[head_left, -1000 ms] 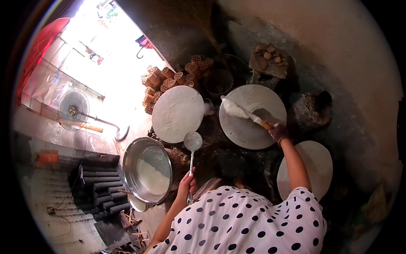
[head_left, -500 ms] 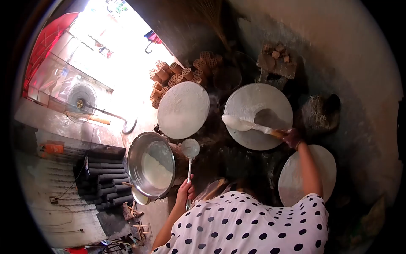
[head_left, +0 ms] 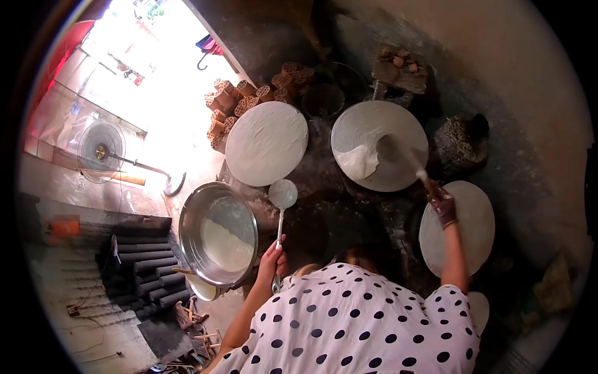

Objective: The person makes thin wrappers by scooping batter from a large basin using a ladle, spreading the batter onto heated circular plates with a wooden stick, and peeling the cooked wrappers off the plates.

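The left round plate [head_left: 266,144] and the middle round plate [head_left: 380,146] are standing well apart, with a dark gap running between their edges. The steel basin [head_left: 198,215] is holding white batter [head_left: 227,247], and its rim is leaning near the left plate. On the middle plate a white mass [head_left: 359,162] is lying towards the left edge. The left hand [head_left: 273,260] is closing its fingers around the handle of the ladle [head_left: 283,194], whose bowl is hanging beside the lower edge of the left plate. The gloved right hand [head_left: 443,206] is clamping a wooden handle [head_left: 430,185]; its far part is blurring above the middle plate. This hand is overlapping the edge of the right round plate [head_left: 461,234].
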